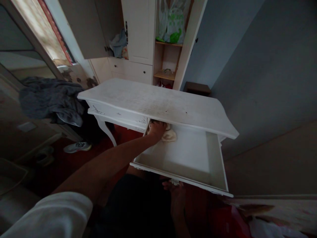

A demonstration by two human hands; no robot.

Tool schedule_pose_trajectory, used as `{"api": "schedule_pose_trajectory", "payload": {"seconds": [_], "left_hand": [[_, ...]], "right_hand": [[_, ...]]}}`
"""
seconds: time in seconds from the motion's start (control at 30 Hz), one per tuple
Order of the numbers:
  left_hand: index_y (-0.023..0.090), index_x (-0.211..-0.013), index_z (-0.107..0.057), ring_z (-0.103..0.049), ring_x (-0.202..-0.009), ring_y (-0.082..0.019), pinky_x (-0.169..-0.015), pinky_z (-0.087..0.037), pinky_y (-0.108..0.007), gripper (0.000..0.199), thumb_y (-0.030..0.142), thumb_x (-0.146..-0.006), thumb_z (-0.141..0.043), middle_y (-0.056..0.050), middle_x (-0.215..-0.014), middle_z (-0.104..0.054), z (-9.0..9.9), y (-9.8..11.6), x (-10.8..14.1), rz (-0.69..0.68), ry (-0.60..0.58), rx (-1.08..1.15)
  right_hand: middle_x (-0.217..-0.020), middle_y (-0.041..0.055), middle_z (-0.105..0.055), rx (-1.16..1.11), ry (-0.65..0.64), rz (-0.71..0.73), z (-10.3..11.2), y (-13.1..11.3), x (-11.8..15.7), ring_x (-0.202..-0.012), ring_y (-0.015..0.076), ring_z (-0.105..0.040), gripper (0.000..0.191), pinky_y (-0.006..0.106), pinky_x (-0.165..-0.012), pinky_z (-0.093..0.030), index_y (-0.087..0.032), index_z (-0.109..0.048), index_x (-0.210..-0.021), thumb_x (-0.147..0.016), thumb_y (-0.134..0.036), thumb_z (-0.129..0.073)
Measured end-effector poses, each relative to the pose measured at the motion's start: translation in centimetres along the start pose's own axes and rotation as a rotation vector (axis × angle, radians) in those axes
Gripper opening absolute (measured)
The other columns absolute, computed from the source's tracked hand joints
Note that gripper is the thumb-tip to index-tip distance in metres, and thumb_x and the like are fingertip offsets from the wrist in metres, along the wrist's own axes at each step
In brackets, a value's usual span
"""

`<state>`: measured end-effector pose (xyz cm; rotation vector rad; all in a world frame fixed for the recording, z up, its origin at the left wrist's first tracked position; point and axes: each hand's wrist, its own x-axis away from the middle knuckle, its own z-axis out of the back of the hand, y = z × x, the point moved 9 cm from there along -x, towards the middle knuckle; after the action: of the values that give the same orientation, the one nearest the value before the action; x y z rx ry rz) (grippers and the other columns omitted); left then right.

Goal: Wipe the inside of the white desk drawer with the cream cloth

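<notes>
A white table (119, 94) with carved trim has its right drawer (190, 145) pulled out. My left hand (158, 129) reaches into the drawer's back left corner, its fingers bent over a cream cloth (169, 136) that lies on the drawer floor. The fingertips are partly hidden under the table's edge. Below the drawer front, my right hand (174, 188) is at the pale drawer handle (174, 181), with its fingers around it.
Dark grey clothing (54, 99) is heaped at the left, above a shoe (77, 147) on the red floor. Behind the table stands a white wardrobe (140, 29) with open doors and plastic bags (174, 23). A brown box (197, 88) is by the wall.
</notes>
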<state>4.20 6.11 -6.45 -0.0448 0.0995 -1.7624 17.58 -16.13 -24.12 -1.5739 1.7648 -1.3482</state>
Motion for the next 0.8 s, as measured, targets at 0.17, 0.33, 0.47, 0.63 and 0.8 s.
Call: {"api": "schedule_pose_trajectory", "payload": {"seconds": [0.17, 0.33, 0.47, 0.63, 0.8], "left_hand": [[0.000, -0.138, -0.039, -0.059, -0.114, -0.037, -0.080, -0.052, -0.040, 0.058, 0.024, -0.087, -0.054, -0.032, -0.127, -0.054, -0.6, -0.3, 2.0, 0.014, -0.072, 0.018], [-0.001, -0.133, -0.043, -0.063, -0.110, -0.036, -0.083, -0.054, -0.040, 0.067, 0.032, -0.078, -0.063, -0.031, -0.122, -0.058, -2.1, -0.5, 5.1, -0.044, -0.190, 0.044], [0.008, -0.123, -0.055, -0.065, -0.107, -0.033, -0.084, -0.054, -0.040, 0.057, 0.033, -0.072, -0.067, -0.023, -0.116, -0.065, -2.6, 0.2, 8.2, -0.202, -0.320, 0.055], [0.013, -0.129, -0.053, -0.061, -0.115, -0.034, -0.089, -0.052, -0.043, 0.059, 0.029, -0.073, -0.066, -0.023, -0.129, -0.059, -2.5, 1.4, 10.0, -0.430, -0.469, 0.029], [0.010, -0.135, -0.047, -0.055, -0.122, -0.035, -0.098, -0.047, -0.042, 0.082, 0.033, -0.061, -0.075, -0.025, -0.138, -0.052, -2.9, 1.1, 9.2, -0.468, -0.592, 0.107]], "right_hand": [[-0.060, 0.0076, -0.073, -0.005, 0.003, -0.053, -0.1, 0.6, -0.2, -0.055, 0.0232, -0.069, 0.057, 0.032, -0.052, -0.052, -0.015, -0.065, -0.074, -0.069, -0.072, -0.062], [-0.063, 0.0069, -0.074, -0.011, 0.031, -0.035, 0.0, 0.4, 0.1, -0.061, 0.0221, -0.070, 0.052, 0.031, -0.057, -0.052, -0.015, -0.065, -0.077, -0.074, -0.067, -0.059], [-0.065, 0.0059, -0.074, -0.016, 0.048, -0.039, -0.2, 0.1, 0.5, -0.061, 0.0213, -0.070, 0.050, 0.031, -0.058, -0.052, -0.016, -0.065, -0.075, -0.074, -0.066, -0.061], [-0.061, 0.0053, -0.073, -0.006, 0.049, -0.098, -0.2, 0.4, 0.3, -0.059, 0.0211, -0.069, 0.056, 0.030, -0.056, -0.052, -0.016, -0.065, -0.074, -0.067, -0.071, -0.063], [-0.060, 0.0057, -0.073, -0.005, 0.080, -0.076, -0.2, 0.3, 0.3, -0.057, 0.0203, -0.069, 0.053, 0.030, -0.056, -0.052, -0.016, -0.064, -0.072, -0.073, -0.069, -0.059]]}}
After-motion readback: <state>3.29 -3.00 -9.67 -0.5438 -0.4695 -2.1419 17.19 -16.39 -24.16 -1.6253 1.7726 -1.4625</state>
